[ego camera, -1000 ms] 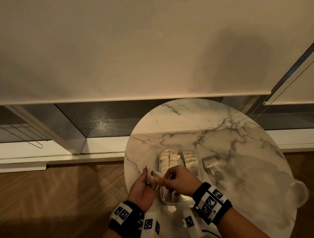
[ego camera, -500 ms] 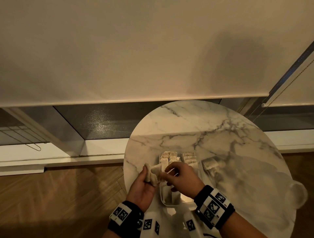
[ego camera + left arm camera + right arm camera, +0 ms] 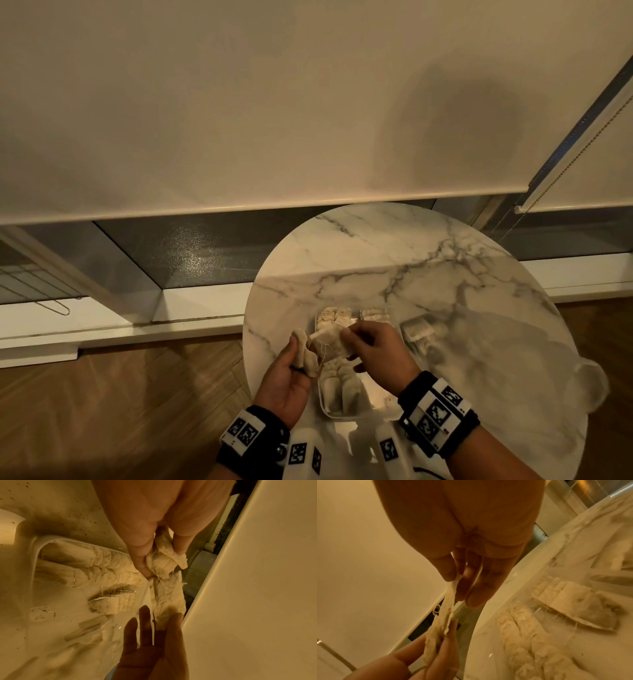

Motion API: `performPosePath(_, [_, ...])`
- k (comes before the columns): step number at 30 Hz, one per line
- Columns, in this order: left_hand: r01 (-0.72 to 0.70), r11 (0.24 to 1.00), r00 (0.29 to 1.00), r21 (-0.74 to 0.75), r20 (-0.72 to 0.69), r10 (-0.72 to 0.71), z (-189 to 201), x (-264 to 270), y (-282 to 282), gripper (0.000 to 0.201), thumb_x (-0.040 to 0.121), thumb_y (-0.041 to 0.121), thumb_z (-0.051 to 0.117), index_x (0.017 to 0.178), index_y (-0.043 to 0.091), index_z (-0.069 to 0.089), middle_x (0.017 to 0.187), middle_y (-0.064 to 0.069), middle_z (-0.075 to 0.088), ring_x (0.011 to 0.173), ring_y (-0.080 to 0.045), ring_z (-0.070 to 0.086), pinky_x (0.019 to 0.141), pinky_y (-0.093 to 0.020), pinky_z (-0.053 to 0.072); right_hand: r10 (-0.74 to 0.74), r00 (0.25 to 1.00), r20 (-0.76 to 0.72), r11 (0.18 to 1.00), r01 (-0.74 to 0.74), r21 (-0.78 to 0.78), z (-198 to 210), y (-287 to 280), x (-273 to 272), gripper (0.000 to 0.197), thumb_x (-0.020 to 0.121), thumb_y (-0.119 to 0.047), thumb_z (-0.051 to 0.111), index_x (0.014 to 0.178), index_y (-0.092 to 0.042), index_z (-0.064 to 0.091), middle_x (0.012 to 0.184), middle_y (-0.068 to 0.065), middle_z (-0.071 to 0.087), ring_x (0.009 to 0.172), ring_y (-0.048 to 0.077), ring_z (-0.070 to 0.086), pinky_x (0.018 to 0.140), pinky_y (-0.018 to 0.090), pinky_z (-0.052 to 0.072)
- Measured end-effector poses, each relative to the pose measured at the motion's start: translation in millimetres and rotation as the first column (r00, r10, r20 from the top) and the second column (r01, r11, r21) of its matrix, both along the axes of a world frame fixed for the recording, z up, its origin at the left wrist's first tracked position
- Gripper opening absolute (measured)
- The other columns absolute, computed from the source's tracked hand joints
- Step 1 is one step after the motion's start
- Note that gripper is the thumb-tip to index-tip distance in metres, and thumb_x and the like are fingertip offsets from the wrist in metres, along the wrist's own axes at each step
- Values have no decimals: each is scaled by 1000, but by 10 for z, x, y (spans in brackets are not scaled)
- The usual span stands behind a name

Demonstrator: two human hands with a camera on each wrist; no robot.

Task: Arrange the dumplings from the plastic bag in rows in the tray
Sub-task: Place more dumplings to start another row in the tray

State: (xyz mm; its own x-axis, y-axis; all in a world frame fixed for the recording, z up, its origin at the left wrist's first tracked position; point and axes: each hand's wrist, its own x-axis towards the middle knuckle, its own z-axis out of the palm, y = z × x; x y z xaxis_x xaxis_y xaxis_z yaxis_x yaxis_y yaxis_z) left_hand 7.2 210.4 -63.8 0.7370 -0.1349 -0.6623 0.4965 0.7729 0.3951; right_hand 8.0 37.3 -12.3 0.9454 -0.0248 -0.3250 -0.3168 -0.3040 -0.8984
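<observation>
The pale cloth-like dumplings lie in rows in a clear tray [image 3: 322, 407] on the round marble table [image 3: 376, 260]. Above the tray's left edge, my left hand [image 3: 301, 349] grips a small bunch of dumplings [image 3: 306, 358]. My right hand [image 3: 347, 334] pinches one more dumpling [image 3: 330, 339] by its end, and its other end reaches the left hand's bunch. The left wrist view shows the left fingers [image 3: 142, 555] round a crumpled dumpling [image 3: 164, 559]. In the right wrist view, thumb and finger pinch the stretched dumpling [image 3: 448, 601]. The clear plastic bag [image 3: 419, 330] lies right of the tray with dumplings inside.
The tray [image 3: 36, 547] holds packed rows [image 3: 334, 315] at its far end and two more rows [image 3: 342, 387] near me. The table's left edge lies just under my left hand, with wooden floor [image 3: 120, 394] below. A window blind [image 3: 239, 102] hangs behind.
My hands have drawn apart: the right hand moved right and a little away from me, pulling one dumpling out from the bunch in the left hand.
</observation>
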Motion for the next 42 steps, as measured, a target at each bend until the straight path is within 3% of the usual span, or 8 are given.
performPosePath(3, [8, 999, 996, -35, -86, -11, -15, 8, 18, 21, 92, 27, 57, 82, 9, 57, 71, -5, 41, 72, -16, 45, 101, -38, 44, 22, 997, 76, 999, -19, -42, 30, -131, 21, 17, 94, -29, 64, 86, -20, 76, 77, 0, 73, 71, 13, 68, 59, 31, 59])
performPosePath(8, [-21, 999, 980, -25, -200, 16, 9, 21, 57, 18, 91, 22, 60, 89, 5, 65, 80, -10, 52, 79, -17, 52, 91, -33, 43, 91, 983, 157, 943, -34, -332, -128, -533, 103, 9, 90, -29, 70, 82, -28, 74, 74, -12, 71, 69, 0, 64, 64, 18, 51])
performPosePath(11, [2, 1000, 979, 0, -205, -2, 10, 2, 59, 19, 92, 22, 60, 82, 7, 58, 70, -11, 54, 72, -17, 49, 81, -30, 44, 197, 980, -38, 836, -188, -516, -384, -755, 165, 17, 89, -24, 69, 74, -33, 66, 74, -12, 66, 67, 1, 59, 64, 21, 44])
performPosePath(14, [20, 999, 977, 27, -212, -14, -33, -13, 75, 19, 90, 21, 63, 78, 7, 57, 69, -10, 55, 63, -17, 55, 73, -30, 52, 329, 879, -346, 651, -476, -591, -594, -824, 186, 6, 89, -25, 66, 89, -28, 72, 86, -9, 64, 77, 8, 60, 66, 18, 41])
performPosePath(16, [22, 999, 974, 29, -224, -15, -92, -9, 91, 20, 83, 22, 68, 78, 7, 55, 72, -8, 49, 65, -18, 51, 72, -31, 47, 369, 821, -435, 561, -570, -600, -694, -821, 190, 12, 88, -24, 66, 97, -25, 73, 91, -7, 65, 83, 12, 61, 71, 19, 42])
performPosePath(21, [-4, 1000, 966, 9, -259, 6, -50, 0, 96, 23, 75, 22, 70, 82, 6, 56, 76, -9, 46, 70, -19, 47, 77, -32, 44, 384, 813, -439, 443, -579, -685, -719, -770, 303, 18, 92, -30, 56, 103, -30, 70, 103, -1, 67, 91, 19, 63, 78, 26, 49])
performPosePath(28, [-15, 1000, 952, -18, -307, 8, -15, 7, 110, 19, 95, 22, 61, 92, 4, 61, 72, -12, 60, 74, -21, 55, 81, -33, 48, 428, 775, -466, 231, -592, -772, -617, -657, 557, 22, 94, -24, 52, 108, -24, 70, 113, 4, 67, 101, 23, 65, 85, 33, 54])
performPosePath(42, [30, 999, 951, -11, -307, -32, 11, 5, 102, 21, 96, 26, 61, 89, 7, 61, 71, -11, 60, 71, -20, 54, 61, -35, 57, 419, 754, -506, 108, -594, -797, -571, -513, 756, 25, 93, -16, 46, 104, -22, 67, 118, 6, 64, 107, 27, 62, 81, 33, 45])
